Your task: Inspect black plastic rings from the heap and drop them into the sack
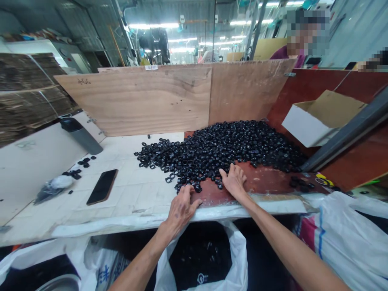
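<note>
A wide heap of small black ring-shaped parts [230, 145] lies on the worktable, against the wooden back board. My left hand [183, 204] rests at the heap's near edge, fingertips by a few parts and thumb spread to the right. My right hand [234, 180] touches the near edge further right, its fingers apart and a few loose parts beside the thumb. Neither hand shows a part held in it. Below the table edge, between my forearms, an open white sack [239, 258] has some black parts inside.
A phone [102, 186], a dark grey bottle [81, 135] and a plastic bag [54, 188] are on the left. An open white box [307, 123] and a slanted metal bar [348, 129] stand right. Yellow-handled scissors [324, 180] lie near the right edge. A person is behind the board.
</note>
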Demonstrator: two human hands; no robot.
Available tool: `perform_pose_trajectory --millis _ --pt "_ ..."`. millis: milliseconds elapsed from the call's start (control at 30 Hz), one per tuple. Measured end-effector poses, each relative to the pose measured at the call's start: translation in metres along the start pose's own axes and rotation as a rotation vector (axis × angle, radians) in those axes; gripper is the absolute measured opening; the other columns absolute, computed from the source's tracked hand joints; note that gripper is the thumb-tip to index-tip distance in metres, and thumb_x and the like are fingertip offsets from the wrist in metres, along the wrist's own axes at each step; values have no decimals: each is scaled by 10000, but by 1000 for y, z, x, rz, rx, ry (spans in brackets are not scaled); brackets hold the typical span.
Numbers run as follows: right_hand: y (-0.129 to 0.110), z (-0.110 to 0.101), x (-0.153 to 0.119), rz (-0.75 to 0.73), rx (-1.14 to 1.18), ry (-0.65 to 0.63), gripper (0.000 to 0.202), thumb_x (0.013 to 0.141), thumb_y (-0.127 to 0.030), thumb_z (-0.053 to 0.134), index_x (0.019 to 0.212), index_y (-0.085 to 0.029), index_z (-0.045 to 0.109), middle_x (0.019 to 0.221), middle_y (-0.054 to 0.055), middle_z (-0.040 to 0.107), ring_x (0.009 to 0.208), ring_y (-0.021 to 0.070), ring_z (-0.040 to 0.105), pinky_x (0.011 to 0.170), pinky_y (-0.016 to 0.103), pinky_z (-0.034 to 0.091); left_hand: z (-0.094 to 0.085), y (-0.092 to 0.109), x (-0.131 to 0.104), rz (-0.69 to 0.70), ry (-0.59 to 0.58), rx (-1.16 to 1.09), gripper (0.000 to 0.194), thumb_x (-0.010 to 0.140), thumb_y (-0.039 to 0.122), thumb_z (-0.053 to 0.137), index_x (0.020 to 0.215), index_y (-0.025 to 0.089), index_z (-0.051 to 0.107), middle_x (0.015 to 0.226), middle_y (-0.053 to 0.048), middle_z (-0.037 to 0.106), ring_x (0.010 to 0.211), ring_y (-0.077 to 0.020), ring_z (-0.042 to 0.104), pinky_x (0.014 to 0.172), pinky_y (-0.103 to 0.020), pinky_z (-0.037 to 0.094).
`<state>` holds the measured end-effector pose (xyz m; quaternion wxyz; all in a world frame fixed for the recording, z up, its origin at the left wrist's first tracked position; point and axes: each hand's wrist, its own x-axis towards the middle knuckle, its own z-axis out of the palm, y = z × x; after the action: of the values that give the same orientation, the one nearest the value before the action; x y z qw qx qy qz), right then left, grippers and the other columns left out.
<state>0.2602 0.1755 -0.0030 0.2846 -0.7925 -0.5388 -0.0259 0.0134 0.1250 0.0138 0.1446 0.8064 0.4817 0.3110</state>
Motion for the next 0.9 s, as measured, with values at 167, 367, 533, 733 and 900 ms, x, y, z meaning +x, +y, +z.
perform_pose_trajectory --millis 167,367,533,733,900 --pt "-46 16 -30 -85 99 6 501 928 -421 534 1308 -96 521 1347 280 470 1225 411 434 982 583 326 4 -1 5 -18 -4 18 358 870 277 629 1214 218 548 944 -43 637 832 -211 642 784 -338 515" --pt "-55 2 -39 -174 240 1 445 944 -362 497 1298 -95 526 1411 249 419 1315 385 371 1032 586 310 2 -7 5 -162 56 -132 127 886 248 568 961 208 661 701 17 613 631 -149 595 661 -273 477" --pt "-35 -48 -62 -456 465 -112 325 864 -321 632 1147 -165 606 1181 149 544 1097 286 552 940 415 461 -2 -4 1 -183 55 -210 155 853 246 589 978 196 665 637 42 568 581 -129 558 606 -248 441" --pt "-34 -51 -83 -601 451 -424 155 884 -166 544 995 -194 648 972 67 606 899 206 610 825 323 501 2 -1 3 -86 -18 -127 317 828 199 618 1140 222 672 705 26 623 641 -141 588 669 -261 460" --pt "-37 -40 -76 -392 492 -267 130 888 -196 567 1007 -172 613 920 70 626 844 210 619 789 325 500 4 -1 2 -139 20 -115 284 846 198 603 1119 219 677 678 26 621 624 -149 591 663 -272 465"
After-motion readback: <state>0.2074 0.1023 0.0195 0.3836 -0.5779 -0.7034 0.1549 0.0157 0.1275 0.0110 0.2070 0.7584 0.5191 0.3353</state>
